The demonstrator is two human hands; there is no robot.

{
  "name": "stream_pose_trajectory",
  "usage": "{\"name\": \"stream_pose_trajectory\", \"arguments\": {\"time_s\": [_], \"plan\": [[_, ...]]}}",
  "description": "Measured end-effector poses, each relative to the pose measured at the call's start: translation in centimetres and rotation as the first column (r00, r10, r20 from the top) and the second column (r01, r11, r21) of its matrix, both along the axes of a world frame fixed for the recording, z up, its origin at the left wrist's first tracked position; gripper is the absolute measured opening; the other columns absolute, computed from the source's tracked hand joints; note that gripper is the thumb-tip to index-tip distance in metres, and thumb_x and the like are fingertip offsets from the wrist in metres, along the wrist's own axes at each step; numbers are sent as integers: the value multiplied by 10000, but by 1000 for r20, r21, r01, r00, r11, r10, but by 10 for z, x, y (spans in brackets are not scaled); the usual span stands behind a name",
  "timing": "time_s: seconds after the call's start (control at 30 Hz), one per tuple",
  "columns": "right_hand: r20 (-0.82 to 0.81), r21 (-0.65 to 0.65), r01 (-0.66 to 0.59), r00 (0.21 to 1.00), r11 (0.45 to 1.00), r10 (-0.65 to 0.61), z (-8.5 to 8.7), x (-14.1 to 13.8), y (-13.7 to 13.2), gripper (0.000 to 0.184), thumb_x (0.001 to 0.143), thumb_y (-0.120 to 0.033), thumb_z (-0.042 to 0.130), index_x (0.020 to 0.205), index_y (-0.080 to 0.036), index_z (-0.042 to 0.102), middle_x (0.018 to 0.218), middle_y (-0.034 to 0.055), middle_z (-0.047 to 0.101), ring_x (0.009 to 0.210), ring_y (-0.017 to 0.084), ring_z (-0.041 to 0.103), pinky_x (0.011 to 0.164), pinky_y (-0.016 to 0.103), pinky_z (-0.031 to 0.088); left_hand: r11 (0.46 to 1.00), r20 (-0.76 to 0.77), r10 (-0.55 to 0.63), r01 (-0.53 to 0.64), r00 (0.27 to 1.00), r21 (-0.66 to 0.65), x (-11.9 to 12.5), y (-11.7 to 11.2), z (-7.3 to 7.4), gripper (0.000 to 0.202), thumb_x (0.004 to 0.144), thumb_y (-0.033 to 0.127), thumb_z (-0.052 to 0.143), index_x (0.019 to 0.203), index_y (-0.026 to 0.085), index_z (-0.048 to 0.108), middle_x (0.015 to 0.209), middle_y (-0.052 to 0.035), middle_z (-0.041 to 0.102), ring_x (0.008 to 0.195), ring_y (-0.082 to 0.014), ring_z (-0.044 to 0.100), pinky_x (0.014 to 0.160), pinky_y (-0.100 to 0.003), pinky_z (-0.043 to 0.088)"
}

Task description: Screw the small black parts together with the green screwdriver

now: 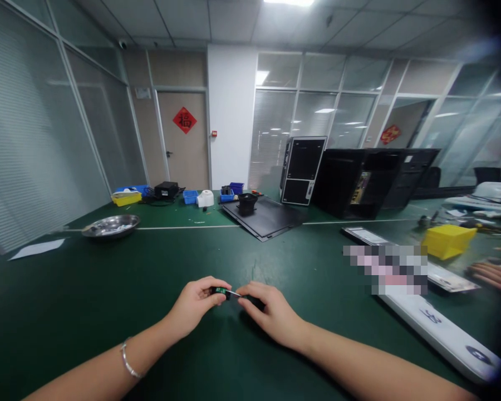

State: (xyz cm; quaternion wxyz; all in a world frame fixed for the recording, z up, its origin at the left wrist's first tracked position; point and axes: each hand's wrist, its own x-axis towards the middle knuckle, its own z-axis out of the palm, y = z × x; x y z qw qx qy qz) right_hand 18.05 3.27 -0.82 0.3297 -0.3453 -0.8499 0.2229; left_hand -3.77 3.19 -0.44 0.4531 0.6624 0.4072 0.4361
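Observation:
Between the fingers of my left hand (198,303) is a small black part with a green circuit board (220,291). My right hand (271,312) is closed around the dark handle of a screwdriver-like tool (256,302). Its thin metal shaft points left and meets the edge of the small part, where the exact contact is too small to make out. Both hands are close together just above the green tabletop (150,267). A silver bracelet (128,361) circles my left wrist.
A metal bowl (112,225) stands at left. Behind are small blue bins (190,196), a black flat panel (267,218) and black computer cases (304,170). On the right lie a long white box (434,323), a yellow bin (447,240) and another person's hand (495,274).

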Motion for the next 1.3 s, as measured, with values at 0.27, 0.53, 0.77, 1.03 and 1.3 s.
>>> {"name": "stream_pose_trajectory", "arguments": {"time_s": [0.27, 0.53, 0.77, 1.03, 1.3], "plan": [[-1, -7, -28, 1000, 1000, 28, 1, 1, -1, 195, 971, -256, 521, 1059, -220, 690, 908, 41, 682, 818, 173, 619, 767, 280, 466, 995, -42, 20, -16, 999, 99, 2, -4, 2, 165, 775, 202, 675, 908, 187, 773, 887, -61, 709, 864, -225, 650, 794, -316, 482], [-24, -12, -25, 999, 1000, 25, 2, 0, 0, 207, 975, -287, 518, 1055, -221, 697, 913, 46, 696, 823, 178, 634, 769, 286, 486, 1000, 36, 2, -1, 999, -13, 6, -2, -2, 196, 739, 227, 704, 914, 162, 766, 825, -43, 697, 724, -185, 629, 708, -310, 505], [-62, -53, 15, 998, 999, -18, 5, -3, 1, 195, 964, -261, 525, 1040, -207, 697, 973, 51, 721, 886, 187, 656, 814, 294, 491, 994, 90, 111, -109, 990, -27, 2, 1, -2, 277, 782, 291, 716, 1029, 173, 750, 1033, -95, 736, 960, -247, 670, 913, -379, 503], [-50, -36, 0, 999, 999, -2, 5, -2, 0, 195, 969, -253, 526, 1053, -205, 695, 969, 53, 721, 887, 187, 655, 827, 298, 497, 994, 193, 21, 0, 981, -109, 4, 0, -3, 264, 816, 353, 708, 1001, 166, 686, 978, -79, 728, 928, -233, 686, 914, -398, 505], [-61, -11, -25, 998, 1000, 25, 3, -2, 1, 179, 969, -256, 522, 1009, -206, 688, 937, 48, 709, 852, 179, 646, 796, 294, 496, 985, 81, -154, 159, 985, -59, 6, -3, -9, 385, 833, 290, 689, 1202, 213, 612, 1034, -61, 650, 1018, -228, 640, 964, -398, 461]]}}
